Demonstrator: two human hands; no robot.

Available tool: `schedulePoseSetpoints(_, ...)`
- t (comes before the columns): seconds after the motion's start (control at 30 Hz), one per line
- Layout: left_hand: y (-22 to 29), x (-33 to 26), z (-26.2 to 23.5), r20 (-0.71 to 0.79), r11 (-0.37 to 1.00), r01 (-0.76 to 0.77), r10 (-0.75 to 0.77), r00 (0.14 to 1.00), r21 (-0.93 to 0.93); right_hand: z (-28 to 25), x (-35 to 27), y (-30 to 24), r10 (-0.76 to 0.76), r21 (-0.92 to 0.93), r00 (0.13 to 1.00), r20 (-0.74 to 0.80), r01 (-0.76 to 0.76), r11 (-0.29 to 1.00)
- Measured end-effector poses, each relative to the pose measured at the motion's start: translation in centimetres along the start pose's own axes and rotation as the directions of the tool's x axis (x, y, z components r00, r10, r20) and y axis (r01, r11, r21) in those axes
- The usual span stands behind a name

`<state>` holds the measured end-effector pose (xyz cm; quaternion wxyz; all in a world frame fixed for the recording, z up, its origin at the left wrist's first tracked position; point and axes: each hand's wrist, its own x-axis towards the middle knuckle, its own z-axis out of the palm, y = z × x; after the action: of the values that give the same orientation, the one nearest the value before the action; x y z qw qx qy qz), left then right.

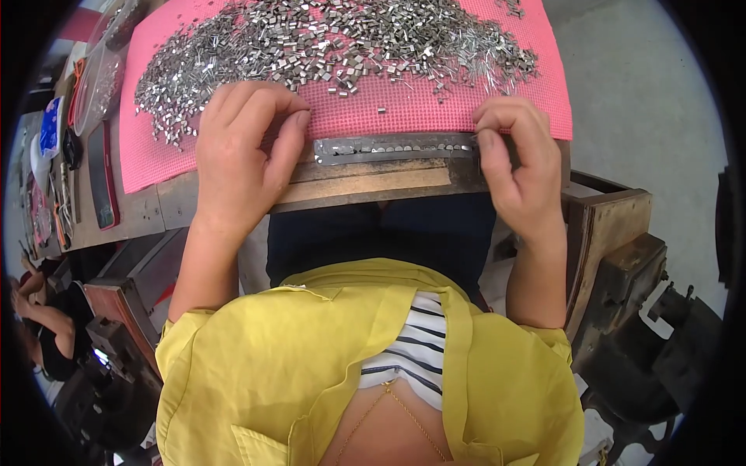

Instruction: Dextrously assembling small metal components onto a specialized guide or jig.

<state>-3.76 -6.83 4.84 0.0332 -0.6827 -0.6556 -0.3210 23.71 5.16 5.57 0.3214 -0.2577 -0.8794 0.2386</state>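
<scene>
A long grey metal strip (392,147) with a row of small slots lies along the near edge of a pink mat (365,116). My left hand (245,151) rests curled at the strip's left end, its fingers touching the strip and mat. My right hand (517,159) pinches the strip's right end between thumb and fingers. A wide heap of several small shiny metal pieces (326,43) covers the mat just beyond both hands.
The mat lies on a worn wooden bench (365,182). At the left are a dark phone in a red case (101,175), clear plastic bags (97,85) and small tools. Dark machinery (629,311) stands at the right. Another person (47,326) sits at lower left.
</scene>
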Motion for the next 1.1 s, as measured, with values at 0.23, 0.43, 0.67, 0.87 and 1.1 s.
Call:
schedulePoseSetpoints(0.23, 2.4, 1.0, 1.3, -0.003, 0.971, -0.011, 0.011, 1.000, -0.239, 1.4, -0.9, -0.4, 0.005, 0.039, 1.000, 0.000, -0.005, 0.999)
schedulePoseSetpoints(0.43, 3.9, 1.3, 2.2, 0.034, 0.956, -0.044, 0.056, 0.998, -0.290, 1.6, -0.8, -0.1, -0.016, 0.034, 1.000, 0.004, 0.016, 0.999)
schedulePoseSetpoints(0.67, 4.5, 1.3, 2.6, 0.083, 0.959, -0.085, 0.112, 0.990, -0.270, 1.7, -0.7, -0.4, -0.089, -0.087, 0.996, -0.005, 0.088, 0.992)
schedulePoseSetpoints(0.87, 5.1, 1.3, 3.2, 0.088, 0.963, -0.078, 0.104, 0.991, -0.259, 2.3, -0.8, -0.6, -0.220, -0.258, 0.975, -0.015, 0.209, 0.943)
schedulePoseSetpoints(1.1, 5.5, 1.6, 3.7, 0.039, 0.980, -0.158, 0.164, 0.986, -0.121, 2.1, -0.9, -0.8, -0.204, -0.225, 0.978, -0.048, 0.188, 0.956)
